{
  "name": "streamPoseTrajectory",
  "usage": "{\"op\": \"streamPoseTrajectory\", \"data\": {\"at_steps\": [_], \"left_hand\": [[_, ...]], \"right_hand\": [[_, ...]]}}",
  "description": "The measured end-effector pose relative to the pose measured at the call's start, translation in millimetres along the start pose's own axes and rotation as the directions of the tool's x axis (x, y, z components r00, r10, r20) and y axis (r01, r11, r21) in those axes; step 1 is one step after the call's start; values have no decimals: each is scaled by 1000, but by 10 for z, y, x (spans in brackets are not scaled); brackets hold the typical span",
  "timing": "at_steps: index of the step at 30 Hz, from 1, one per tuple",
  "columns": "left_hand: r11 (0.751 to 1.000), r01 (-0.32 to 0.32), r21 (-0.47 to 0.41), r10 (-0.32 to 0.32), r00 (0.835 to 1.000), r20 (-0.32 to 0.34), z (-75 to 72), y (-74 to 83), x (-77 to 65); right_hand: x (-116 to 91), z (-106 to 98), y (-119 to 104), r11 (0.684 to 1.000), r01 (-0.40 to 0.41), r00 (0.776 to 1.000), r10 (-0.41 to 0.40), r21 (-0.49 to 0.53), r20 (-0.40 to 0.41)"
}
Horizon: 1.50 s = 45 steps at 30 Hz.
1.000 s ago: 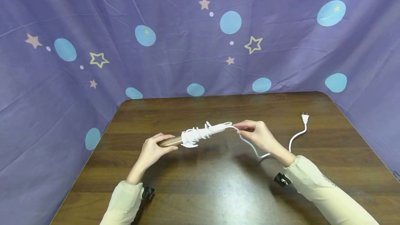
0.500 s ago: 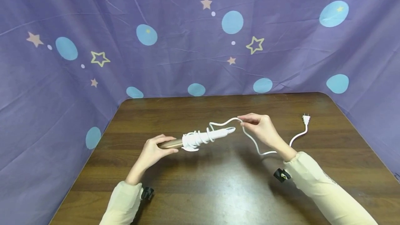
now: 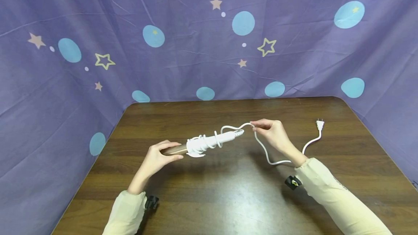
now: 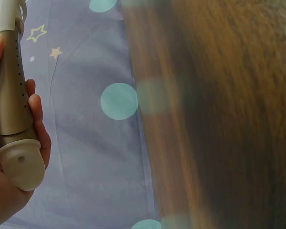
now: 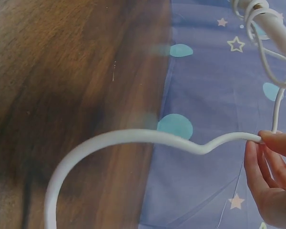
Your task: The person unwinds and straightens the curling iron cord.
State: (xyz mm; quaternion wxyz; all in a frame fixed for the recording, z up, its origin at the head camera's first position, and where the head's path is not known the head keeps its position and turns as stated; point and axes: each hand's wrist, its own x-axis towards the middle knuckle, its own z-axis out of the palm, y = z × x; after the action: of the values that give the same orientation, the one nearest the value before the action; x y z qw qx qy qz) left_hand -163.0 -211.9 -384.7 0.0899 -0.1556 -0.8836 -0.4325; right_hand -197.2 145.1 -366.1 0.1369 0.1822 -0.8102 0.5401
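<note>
A: So what was the thing in hand there?

B: Looked like a hair iron [image 3: 209,141], white handle, gold barrel [image 3: 174,150]. It was up off the table [image 3: 196,115], between the hands, slanted a bit, with white cord [image 5: 124,136] looped loosely round the handle.

A: And the hands?

B: Left hand [image 3: 157,158] was curled round the barrel, thumb one side, fingers the other. The left wrist view had the cream tip [image 4: 21,164] down by the palm. Right hand [image 3: 272,133] was pinching the cord between thumb and fingertips, near the end of the handle.

A: Where'd the rest of the cord go?

B: Drooped from the pinch, ran out of sight behind the right wrist, then out to a two-prong plug [image 3: 320,124] on the wood.

A: Anything else?

B: Pale yellow sleeves [image 3: 339,197], a black gadget [image 3: 151,202] at each wrist, and a purple curtain [image 3: 183,71] behind the table, printed with blue dots and stars.
</note>
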Motion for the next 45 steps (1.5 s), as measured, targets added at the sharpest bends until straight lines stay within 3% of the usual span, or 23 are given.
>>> {"op": "streamPoseTrajectory", "data": {"at_steps": [5, 8, 13, 19, 23, 30, 35, 42, 45], "left_hand": [[1000, 14, 8, -14, 1000, 4, 11, -196, 27], [1000, -2, 1, 2, 1000, 7, 8, -198, 28], [1000, 1, -8, -1, 1000, 4, -11, -97, 31], [999, 27, -27, -27, 1000, 0, -53, 180, 13], [997, 58, -49, -59, 998, -18, -56, 223, 17], [996, -29, -86, 22, 996, -88, -48, 199, 44], [997, -59, -51, 52, 990, -128, -42, 146, 46], [999, -29, -14, 27, 988, -150, 24, -177, 81], [998, -42, 38, 47, 986, -160, 43, -219, 82]], "right_hand": [[-6, 0, 48, 999, 2, 1000, -2, -51, -1], [15, 9, 188, 998, -1, 1000, 1, -69, -9], [31, 21, 377, 996, -17, 1000, 18, -90, 13], [-18, 21, 430, 989, -37, 998, 45, -146, 53], [-39, 19, 445, 985, -29, 997, 41, -168, 71], [-88, 10, 463, 989, -2, 993, 20, -150, 114], [-132, -5, 443, 991, 18, 991, 0, -131, 137], [-172, -36, 396, 994, 92, 988, -84, -61, 132], [-175, -63, 351, 995, 99, 988, -96, -21, 121]]}}
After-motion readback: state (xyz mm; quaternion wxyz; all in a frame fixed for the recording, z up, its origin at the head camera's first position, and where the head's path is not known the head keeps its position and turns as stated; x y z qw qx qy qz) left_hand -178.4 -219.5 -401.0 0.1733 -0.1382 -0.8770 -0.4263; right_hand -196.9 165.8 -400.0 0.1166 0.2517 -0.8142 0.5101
